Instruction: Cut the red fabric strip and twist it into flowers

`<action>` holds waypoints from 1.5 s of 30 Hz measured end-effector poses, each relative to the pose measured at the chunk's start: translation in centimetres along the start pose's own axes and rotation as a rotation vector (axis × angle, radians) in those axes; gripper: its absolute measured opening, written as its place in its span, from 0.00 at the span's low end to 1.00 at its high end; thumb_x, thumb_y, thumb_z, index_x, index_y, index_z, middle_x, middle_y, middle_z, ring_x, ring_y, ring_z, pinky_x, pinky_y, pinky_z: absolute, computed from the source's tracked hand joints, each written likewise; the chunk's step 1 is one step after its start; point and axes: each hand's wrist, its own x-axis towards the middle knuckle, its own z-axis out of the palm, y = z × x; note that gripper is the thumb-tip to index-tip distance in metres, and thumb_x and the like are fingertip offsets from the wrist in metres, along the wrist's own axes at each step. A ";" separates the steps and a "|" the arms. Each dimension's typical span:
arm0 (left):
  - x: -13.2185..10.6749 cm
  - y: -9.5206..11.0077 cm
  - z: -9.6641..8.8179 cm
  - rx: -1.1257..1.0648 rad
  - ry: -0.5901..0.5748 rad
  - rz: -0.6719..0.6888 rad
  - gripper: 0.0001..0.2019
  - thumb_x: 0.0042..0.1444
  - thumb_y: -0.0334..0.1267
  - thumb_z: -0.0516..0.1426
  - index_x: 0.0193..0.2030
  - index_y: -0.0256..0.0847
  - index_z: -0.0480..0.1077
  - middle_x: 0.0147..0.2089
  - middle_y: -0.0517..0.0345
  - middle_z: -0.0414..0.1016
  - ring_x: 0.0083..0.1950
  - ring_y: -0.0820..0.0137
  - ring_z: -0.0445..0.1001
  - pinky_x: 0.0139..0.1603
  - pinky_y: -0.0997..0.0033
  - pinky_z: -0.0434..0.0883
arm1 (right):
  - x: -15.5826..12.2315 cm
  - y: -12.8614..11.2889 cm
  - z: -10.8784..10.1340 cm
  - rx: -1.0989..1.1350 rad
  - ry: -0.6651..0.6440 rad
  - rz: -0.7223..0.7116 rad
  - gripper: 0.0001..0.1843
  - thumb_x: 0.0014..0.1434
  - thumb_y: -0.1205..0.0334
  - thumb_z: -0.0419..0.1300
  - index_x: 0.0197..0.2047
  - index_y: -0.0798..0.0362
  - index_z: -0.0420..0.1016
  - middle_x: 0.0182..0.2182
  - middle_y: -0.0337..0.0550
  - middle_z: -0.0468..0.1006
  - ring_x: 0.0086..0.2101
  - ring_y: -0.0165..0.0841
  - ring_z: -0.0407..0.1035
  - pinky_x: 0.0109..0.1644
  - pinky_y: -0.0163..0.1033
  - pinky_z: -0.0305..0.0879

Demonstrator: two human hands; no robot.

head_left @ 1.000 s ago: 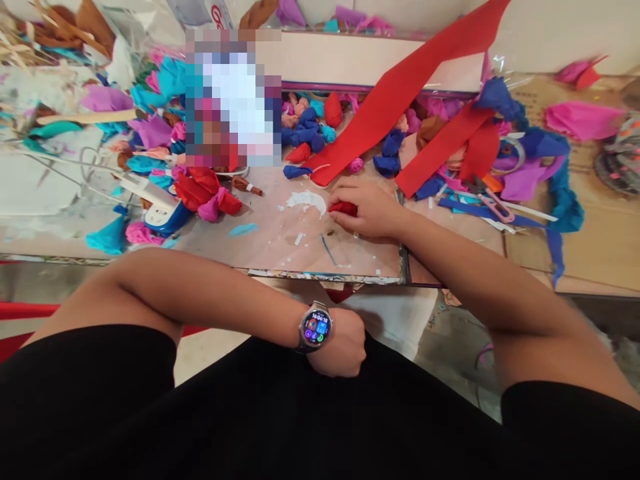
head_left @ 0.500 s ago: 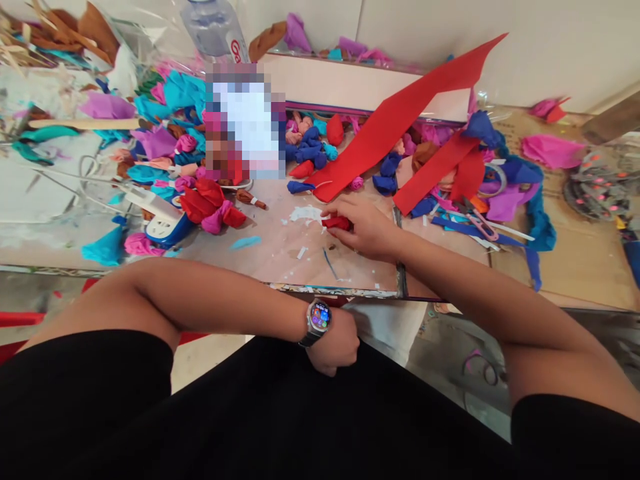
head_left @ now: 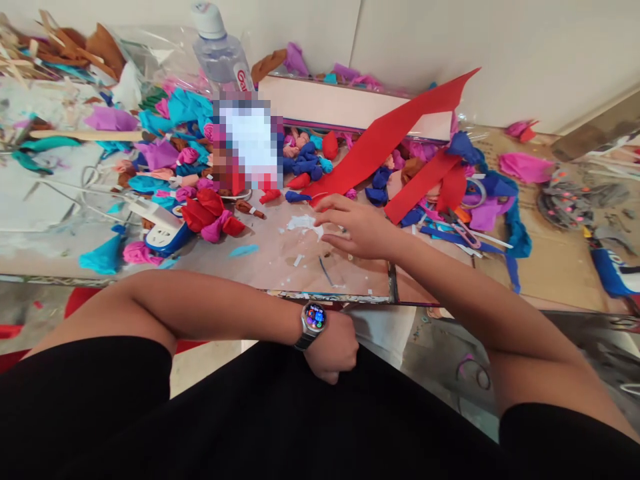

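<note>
Red strip [head_left: 380, 137] is found slanted over the clutter, its far end crossing a pale box [head_left: 345, 100], its near end low on the tabletop [head_left: 270, 263]. Right hand [head_left: 357, 230] is held just in front of that near end. Its fingers [head_left: 330, 219] are parted and loosely bent, nothing seen between them; contact with strip or tabletop cannot be told. White patch [head_left: 303, 223] noted by the fingertips. Left of the strip's near end: blue twist [head_left: 297, 197], red bundle [head_left: 270, 193], brown twist [head_left: 249, 209]. Right of the strip: shorter red band [head_left: 423, 183]. Left hand [head_left: 333, 347], well in front of the strip, is curled into a fist; contents hidden. Step judged as a gap between grips. For a fresh grip, fingers would need to be lowered and pinched on one piece, neighbours left undisturbed.
</note>
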 end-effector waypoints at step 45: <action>-5.8 -16.3 -13.4 -0.134 0.677 -0.930 0.20 0.59 0.51 0.71 0.33 0.35 0.77 0.27 0.59 0.70 0.32 0.73 0.67 0.40 0.64 0.62 | -3.6 7.1 -3.5 -0.184 0.317 0.376 0.26 0.71 0.40 0.59 0.58 0.52 0.79 0.36 0.45 0.80 0.36 0.34 0.72 0.50 0.44 0.73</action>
